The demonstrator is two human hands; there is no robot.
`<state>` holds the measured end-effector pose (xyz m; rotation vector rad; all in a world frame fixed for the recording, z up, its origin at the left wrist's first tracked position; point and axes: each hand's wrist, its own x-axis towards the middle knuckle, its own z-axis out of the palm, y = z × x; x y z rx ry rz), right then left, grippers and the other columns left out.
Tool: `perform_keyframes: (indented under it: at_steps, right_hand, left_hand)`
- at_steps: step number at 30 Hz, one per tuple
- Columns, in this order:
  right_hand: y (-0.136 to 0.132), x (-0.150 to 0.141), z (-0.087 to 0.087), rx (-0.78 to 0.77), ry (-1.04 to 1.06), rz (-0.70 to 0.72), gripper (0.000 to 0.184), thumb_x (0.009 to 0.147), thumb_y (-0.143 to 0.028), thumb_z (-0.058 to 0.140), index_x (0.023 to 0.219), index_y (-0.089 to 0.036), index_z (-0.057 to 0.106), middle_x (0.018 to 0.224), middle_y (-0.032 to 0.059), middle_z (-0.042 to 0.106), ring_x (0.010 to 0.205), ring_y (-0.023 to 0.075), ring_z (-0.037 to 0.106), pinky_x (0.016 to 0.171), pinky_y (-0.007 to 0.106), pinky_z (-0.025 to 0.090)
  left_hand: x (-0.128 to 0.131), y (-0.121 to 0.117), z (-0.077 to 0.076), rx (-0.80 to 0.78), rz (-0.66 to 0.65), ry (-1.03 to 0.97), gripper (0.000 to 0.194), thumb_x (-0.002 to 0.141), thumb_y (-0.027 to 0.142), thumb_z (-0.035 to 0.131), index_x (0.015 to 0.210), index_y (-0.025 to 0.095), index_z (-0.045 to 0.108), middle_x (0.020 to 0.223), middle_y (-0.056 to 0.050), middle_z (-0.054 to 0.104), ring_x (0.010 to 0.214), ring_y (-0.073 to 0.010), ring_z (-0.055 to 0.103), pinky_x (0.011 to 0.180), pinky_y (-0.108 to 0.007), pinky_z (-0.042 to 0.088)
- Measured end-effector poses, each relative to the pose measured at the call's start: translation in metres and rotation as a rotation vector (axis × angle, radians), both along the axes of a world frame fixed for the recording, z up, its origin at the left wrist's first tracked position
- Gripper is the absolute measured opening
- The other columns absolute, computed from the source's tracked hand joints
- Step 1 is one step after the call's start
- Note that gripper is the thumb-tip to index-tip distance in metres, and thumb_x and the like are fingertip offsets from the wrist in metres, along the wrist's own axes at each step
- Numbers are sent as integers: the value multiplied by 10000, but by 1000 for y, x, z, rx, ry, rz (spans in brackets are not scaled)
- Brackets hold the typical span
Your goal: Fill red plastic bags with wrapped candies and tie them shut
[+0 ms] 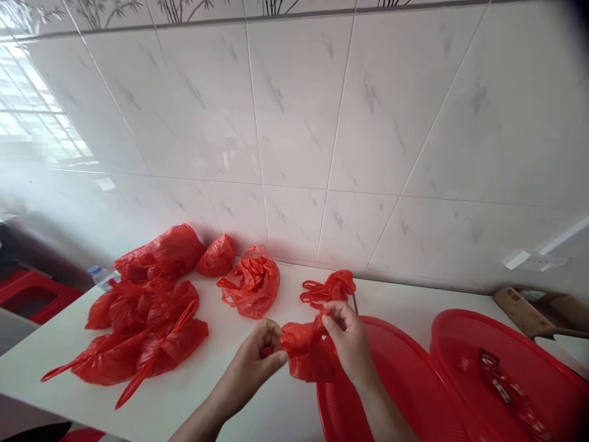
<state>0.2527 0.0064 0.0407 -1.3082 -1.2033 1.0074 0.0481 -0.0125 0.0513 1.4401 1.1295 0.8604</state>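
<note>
"As the left hand [255,357] pinches a red bag [306,353], what does the right hand [348,341] do?"

"It grips the bag's far right end, above the desk [276,408], near the left red tray [409,365]; other bags [172,348] lie at left."

- I see plain red on the crumpled plastic bag [306,356] being held.
- The lumpy plastic bags [142,313] on the left are red too.
- Two round plastic tubs [400,368]: bright red.
- Flat table [221,341]: plain white.
- Shiny wall tiles [299,110]: whitish with grey smudges.
- Top tile strip [221,11]: dark leafy plants.
- Open cardboard box [518,314]: brown.
- Bottle cap [94,269]: blue.
</note>
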Motion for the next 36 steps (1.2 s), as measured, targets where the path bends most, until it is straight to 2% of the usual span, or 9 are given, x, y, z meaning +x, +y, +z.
perform_keyframes:
  at_steps: [3,6,8,12,17,23,26,30,36]
  right_hand:
    - [-16,-27,10,-9,44,170,154,828,-340,559,938,-234,582,776,-12,573,710,144,558,690,262,489]
    - [-22,-40,6,-20,56,308,158,849,-334,532,965,-240,583,806,-6,589,729,139,570,709,254,494]
    - [-19,-36,-4,-18,21,311,216,844,-365,540,1012,-234,580,841,10,605,775,152,585,745,268,498]
    - [-8,-4,-32,-97,-83,217,337,821,-461,547,1050,-217,586,895,40,612,825,185,601,755,305,506]
    - [2,47,-70,-236,-191,145,288,800,-447,558,967,-225,631,882,40,638,834,214,619,751,344,512]
    - [32,83,-96,-175,-457,-34,236,808,-363,510,934,-235,663,982,66,670,928,246,626,781,371,509]
    - [60,89,-104,-159,-598,-30,243,785,-280,520,967,-227,673,1066,83,647,1014,257,588,834,377,478]
    - [102,82,-116,-215,-719,51,286,747,-194,583,1017,-202,677,1087,94,635,1112,269,532,934,373,400]
    - [145,70,-131,-379,-779,85,259,824,-308,625,1040,-166,622,1132,80,603,1065,228,547,930,443,418]
  left_hand:
    - [8,2,-15,58,-52,269,455,647,290,725,1059,211,550,696,59,509,605,-106,408,571,-222,322]
    - [8,4,-32,82,-158,500,137,697,267,643,817,201,630,704,38,584,643,-128,482,582,-227,327]
    - [-1,7,-42,97,-142,646,75,738,228,561,704,192,618,696,23,607,651,-138,513,588,-231,321]
    - [-41,23,-55,136,-20,892,98,736,193,527,731,197,625,786,-5,644,699,-156,552,605,-241,339]
    - [-115,58,-58,132,234,1070,205,800,176,434,803,176,638,855,-71,614,777,-207,585,687,-289,391]
    - [-176,91,-66,119,479,1270,317,854,235,412,1091,146,603,985,-97,585,900,-272,587,775,-334,424]
    - [-176,95,-85,79,458,1288,452,841,329,452,1237,125,532,1163,-134,556,1039,-331,554,850,-379,427]
    - [-151,90,-119,74,328,1172,533,817,357,466,1283,102,499,1292,-186,493,1142,-320,521,940,-403,408]
    - [-106,60,-141,-90,-45,889,602,710,308,546,1295,171,515,1375,-122,485,1200,-261,519,1005,-361,379]
